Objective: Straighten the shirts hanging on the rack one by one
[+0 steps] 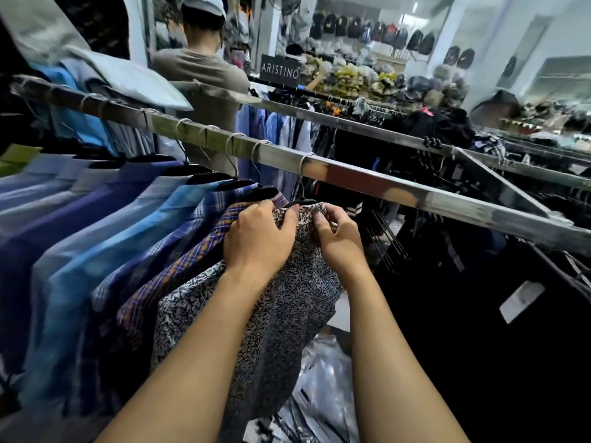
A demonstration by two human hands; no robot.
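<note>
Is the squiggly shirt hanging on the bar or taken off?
Hanging. The squiggly shirt is on a hanger hooked over the metal bar; the left hand and right hand grip its collar.

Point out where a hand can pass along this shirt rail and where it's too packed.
Free: the bare rail right of the patterned shirt, up to the diagonal brace; no hangers there. Crowded: left of it, the plaid shirt and blue shirts hang packed together.
</note>
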